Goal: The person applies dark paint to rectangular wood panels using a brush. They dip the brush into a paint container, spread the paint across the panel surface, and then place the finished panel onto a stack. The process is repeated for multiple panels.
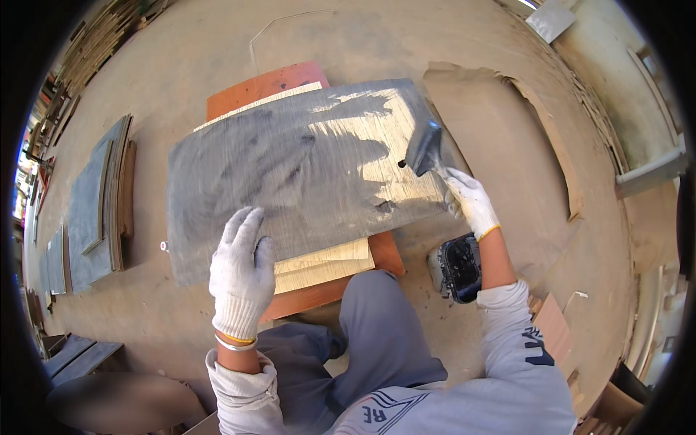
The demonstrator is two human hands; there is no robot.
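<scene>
A wide wooden board (239, 170) lies before me, largely coated in dark grey, with bare pale wood (373, 141) along its far right part. My right hand (470, 199), in a white knit glove, is closed round the handle of a paintbrush (424, 151). The brush's dark bristles are at the board's right edge, beside a small dark hole. My left hand (243, 261), gloved too, has its fingers stretched out over the board's near edge; whether it presses on the surface I cannot tell. Close below my right hand stands a tub (462, 268) with black paint inside.
Under the board are pale wooden pieces (322, 268) and an orange-brown panel (268, 83). Grey-coated boards (98, 196) are stacked on the left. A brown paper sheet (500, 138) lies on the floor at right. Planks (94, 51) are piled at the far left.
</scene>
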